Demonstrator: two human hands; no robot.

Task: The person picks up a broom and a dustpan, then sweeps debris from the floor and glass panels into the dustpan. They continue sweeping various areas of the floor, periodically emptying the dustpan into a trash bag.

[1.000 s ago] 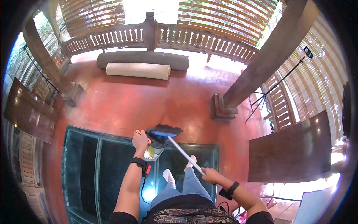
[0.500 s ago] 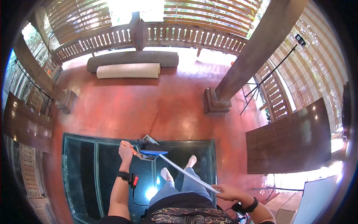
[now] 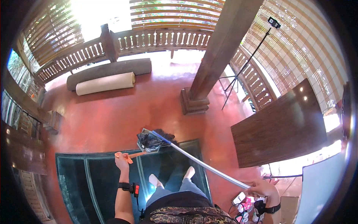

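My left hand is closed around the orange handle of a dustpan, out in front at the far edge of the glass floor panel. Dark material, partly hidden by the broom, shows in the pan. My right hand, low on the right, grips the pale pole of a broom. That pole slants up and left to the broom's blue end, which overlaps the pan in this view. Dark bristles spread just right of the pan.
Two rolled carpets lie near the far railing. A wooden pillar on a stepped base stands ahead, with a tripod behind it. Dark wooden panel at right; small items sit beside my right hand.
My right hand has moved right and slightly up with the pole. The broom's blue end has tilted and moved up over the pan. The whole view has turned to the right.
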